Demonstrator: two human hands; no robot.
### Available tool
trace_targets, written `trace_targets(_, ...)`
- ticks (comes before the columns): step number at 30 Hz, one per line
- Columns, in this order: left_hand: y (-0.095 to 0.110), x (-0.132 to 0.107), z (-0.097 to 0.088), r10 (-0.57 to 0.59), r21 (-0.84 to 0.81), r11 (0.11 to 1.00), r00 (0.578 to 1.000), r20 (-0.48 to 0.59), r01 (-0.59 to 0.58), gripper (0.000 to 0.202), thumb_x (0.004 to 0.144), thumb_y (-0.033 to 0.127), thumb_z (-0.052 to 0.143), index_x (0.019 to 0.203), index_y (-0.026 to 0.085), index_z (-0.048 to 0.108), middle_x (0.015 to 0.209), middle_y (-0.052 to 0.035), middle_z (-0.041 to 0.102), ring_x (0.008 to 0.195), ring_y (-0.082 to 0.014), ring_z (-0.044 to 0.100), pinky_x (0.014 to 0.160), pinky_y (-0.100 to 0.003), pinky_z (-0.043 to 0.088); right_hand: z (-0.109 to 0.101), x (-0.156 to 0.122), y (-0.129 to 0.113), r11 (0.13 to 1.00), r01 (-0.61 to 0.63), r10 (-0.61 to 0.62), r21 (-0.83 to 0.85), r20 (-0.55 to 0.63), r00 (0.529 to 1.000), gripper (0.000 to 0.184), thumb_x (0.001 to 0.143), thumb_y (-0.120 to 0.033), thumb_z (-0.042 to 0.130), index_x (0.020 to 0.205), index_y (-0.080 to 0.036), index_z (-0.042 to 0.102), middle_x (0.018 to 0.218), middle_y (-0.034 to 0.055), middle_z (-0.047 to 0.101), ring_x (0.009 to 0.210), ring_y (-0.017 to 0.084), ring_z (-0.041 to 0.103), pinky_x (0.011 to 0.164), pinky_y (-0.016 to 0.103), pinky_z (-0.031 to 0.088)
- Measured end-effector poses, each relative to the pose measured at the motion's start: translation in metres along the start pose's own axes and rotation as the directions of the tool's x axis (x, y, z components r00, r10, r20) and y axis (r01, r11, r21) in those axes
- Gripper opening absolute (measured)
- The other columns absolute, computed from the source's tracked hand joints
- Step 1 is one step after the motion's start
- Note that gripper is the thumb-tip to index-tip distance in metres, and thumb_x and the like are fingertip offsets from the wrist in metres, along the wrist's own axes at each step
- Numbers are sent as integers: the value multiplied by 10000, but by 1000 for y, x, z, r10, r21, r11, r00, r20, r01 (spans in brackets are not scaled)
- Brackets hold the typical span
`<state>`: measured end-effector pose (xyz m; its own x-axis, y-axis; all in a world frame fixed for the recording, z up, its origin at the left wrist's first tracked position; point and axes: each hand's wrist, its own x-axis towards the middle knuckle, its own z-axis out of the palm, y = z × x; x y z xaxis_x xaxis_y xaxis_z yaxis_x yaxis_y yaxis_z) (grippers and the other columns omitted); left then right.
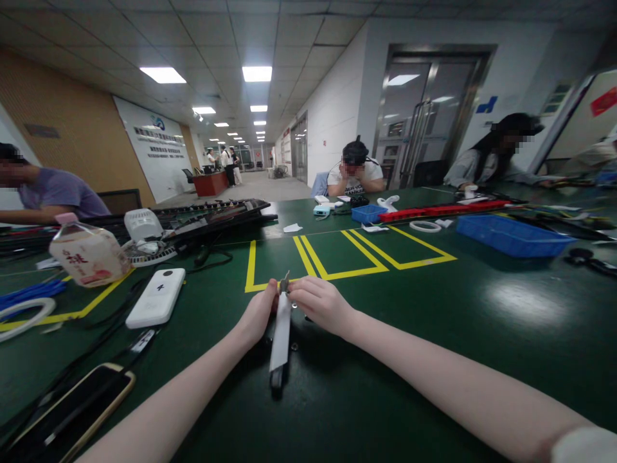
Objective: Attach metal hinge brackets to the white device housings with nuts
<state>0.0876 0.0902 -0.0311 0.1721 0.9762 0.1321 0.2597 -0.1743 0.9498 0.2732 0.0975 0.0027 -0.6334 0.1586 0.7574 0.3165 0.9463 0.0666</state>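
Observation:
Over the green table, a narrow dark bar (280,334) with a white wrapping points away from me. At its far end is a small grey piece (284,285) with a thin pale strand sticking up. My left hand (260,311) is closed on that end from the left, thumb along its side. From the right, my right hand (324,306) pinches the same end with fingers bent together. The fingertips partly hide the grey piece. A small ring-like part (294,347) lies right of the bar, and a few dark bits beside it are too small to name.
At left are a phone (72,411), a white power bank (157,298) marked 4, cables and a bottle (89,251). Yellow tape (357,274) marks bays ahead. A blue tray (513,235) and a red strip (443,209) stand at right. Several people sit around the table.

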Motion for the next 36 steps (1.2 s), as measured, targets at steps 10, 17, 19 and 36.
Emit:
trace_targets(10, 0, 1, 1, 45, -119, 992, 999, 18, -42, 796, 820, 776, 140, 743, 133, 603, 653, -23, 548, 627, -152, 462, 599, -267, 347, 0, 1, -8, 980, -84, 94, 183, -50, 994, 259, 875, -101, 474, 1105, -182, 562, 1089, 117, 626, 1053, 182, 594, 889, 347, 542)
trace_targets(17, 0, 2, -1, 85, -82, 993, 996, 37, -82, 756, 849, 739, 144, 653, 147, 571, 612, -19, 532, 606, -154, 465, 602, -278, 368, 0, -1, -5, 969, -138, 158, 207, -86, 984, 214, 893, -101, 470, 1045, -193, 589, 971, 90, 627, 938, 171, 607, 808, 334, 549)
trace_targets(19, 2, 0, -1, 91, -58, 994, 994, 57, -88, 735, 868, 711, 176, 675, 138, 594, 654, -35, 576, 640, -164, 492, 630, -286, 387, -1, -1, -5, 965, -144, 167, 219, -92, 982, 203, 894, -102, 468, 1023, -197, 593, 958, 83, 627, 924, 167, 609, 803, 328, 547)
trace_targets(36, 30, -17, 1, 114, 92, 984, 934, 338, -154, 209, 781, 286, 627, 909, 122, 609, 811, -29, 601, 744, -168, 551, 696, -285, 441, 6, -5, -6, 962, -212, 210, 172, 28, 977, 203, 865, -82, 463, 964, -176, 612, 915, 68, 577, 831, 145, 567, 747, 286, 524)
